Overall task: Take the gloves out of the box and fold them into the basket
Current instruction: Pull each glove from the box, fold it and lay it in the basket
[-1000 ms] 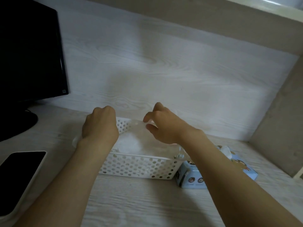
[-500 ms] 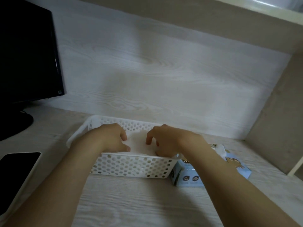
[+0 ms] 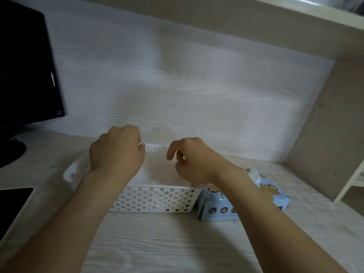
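Here filmy gloves (image 3: 157, 174) fill the basket (image 3: 153, 200); left hand (image 3: 116, 152), right hand (image 3: 195, 162) curled, grip unclear.

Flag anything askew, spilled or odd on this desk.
Nothing looks spilled or damaged. Only the blue glove box sits askew, angled against the right front corner of the white basket, with a white glove poking from its opening.

both my bare forearms reach forward from the lower corners of the view, wrists about level. my left hand (image 3: 118, 154) is turned back-up, its fingers curled under and hidden, so i cannot tell whether they grip anything. my right hand (image 3: 197, 162) hangs just beside it, not touching it, fingers (image 3: 170, 152) loosely curled and pointing down.
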`<state>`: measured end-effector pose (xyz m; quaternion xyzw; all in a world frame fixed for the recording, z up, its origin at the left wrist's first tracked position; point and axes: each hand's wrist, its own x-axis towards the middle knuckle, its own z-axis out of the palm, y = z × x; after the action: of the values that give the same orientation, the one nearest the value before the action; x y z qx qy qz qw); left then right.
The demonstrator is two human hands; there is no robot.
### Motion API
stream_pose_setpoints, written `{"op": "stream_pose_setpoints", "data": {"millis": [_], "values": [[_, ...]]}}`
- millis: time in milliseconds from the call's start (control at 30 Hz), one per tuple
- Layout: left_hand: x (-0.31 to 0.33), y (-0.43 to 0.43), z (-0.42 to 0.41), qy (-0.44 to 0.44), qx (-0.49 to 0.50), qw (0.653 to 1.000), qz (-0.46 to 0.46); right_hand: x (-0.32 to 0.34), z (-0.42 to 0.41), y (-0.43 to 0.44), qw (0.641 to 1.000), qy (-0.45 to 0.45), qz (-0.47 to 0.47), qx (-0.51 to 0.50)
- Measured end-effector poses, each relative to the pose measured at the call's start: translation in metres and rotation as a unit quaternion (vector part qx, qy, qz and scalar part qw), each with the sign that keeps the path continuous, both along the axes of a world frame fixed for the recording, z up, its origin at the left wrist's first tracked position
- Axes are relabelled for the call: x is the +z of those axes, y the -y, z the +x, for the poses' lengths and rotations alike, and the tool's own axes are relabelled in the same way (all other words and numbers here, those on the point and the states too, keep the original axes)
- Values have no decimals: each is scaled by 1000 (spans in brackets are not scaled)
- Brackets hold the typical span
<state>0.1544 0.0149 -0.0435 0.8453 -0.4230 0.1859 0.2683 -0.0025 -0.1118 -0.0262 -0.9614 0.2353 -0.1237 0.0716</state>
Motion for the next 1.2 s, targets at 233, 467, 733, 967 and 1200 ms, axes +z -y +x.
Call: {"op": "stream_pose_setpoints", "data": {"millis": [233,467,733,967,1200], "values": [[-10,12,-65,91,-196,973,-78,-20,-50,24,973,217,-54,-64],[-35,29,-105,177,-251,949,-70,-37,-101,42,988,127,15,-84],[-57,39,-122,251,-289,924,-11,-47,-132,55,974,199,79,-69],[-59,37,-125,307,-263,915,13,-54,-129,59,951,280,113,-69],[-59,40,-124,325,-259,909,26,-62,-120,67,938,321,27,-127]]}}
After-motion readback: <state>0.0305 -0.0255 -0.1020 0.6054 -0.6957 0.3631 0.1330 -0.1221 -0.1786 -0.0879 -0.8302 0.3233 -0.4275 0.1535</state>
